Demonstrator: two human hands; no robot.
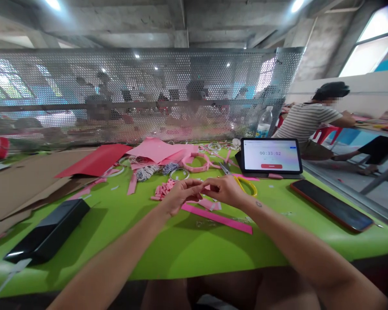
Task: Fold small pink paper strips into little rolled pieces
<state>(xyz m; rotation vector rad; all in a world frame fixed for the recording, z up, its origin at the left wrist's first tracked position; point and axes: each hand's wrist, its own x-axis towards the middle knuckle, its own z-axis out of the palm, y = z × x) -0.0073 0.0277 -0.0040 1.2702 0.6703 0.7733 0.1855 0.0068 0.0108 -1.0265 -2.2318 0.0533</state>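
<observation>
My left hand (182, 194) and my right hand (226, 189) meet above the middle of the green table, fingertips pinched together. Whatever lies between the fingers is too small and hidden to make out. Just left of my left hand is a heap of small pink rolled pieces (162, 189). Below the hands lies a bright pink strip (220, 218), with paler pink scraps (210, 204) beside it. Scissors with yellow handles (250, 186) rest behind my right hand. Beyond the hands are a pink ring-shaped band (194, 168) and a silvery ring (179, 174).
At the left are a black power bank (50, 230) with a white cable, cardboard sheets (29, 178) and red paper (95, 161). Pink sheets (153, 150) and twine (147, 172) lie behind. A tablet (270, 156) and a phone (331, 204) occupy the right. Perforated metal (142, 94) closes the back.
</observation>
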